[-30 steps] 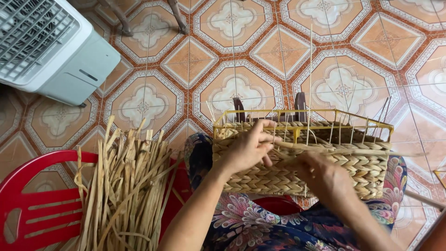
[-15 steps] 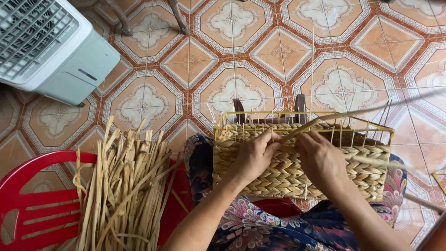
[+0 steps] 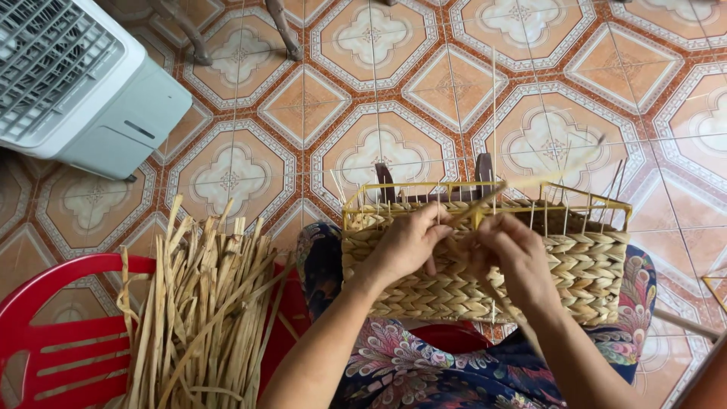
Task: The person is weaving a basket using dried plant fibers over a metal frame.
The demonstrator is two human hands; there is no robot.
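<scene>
A half-woven straw basket [image 3: 583,269] on a yellow wire frame [image 3: 598,200] rests on my lap. My left hand [image 3: 405,246] presses on the basket's near wall close to the top edge. My right hand [image 3: 515,254] sits beside it, fingers pinched on a pale straw strand [image 3: 530,182] that runs up and to the right over the frame. Both hands almost touch each other at the rim.
A bundle of dried straw strips [image 3: 204,303] lies on a red plastic chair [image 3: 60,341] at my left. A white fan unit [image 3: 76,83] stands on the patterned tile floor [image 3: 363,91] at top left. Chair legs [image 3: 280,30] show at the top.
My right hand has come up from the basket's lower wall to the rim and now pulls the strand upward to the right. My left hand stayed near the rim.
</scene>
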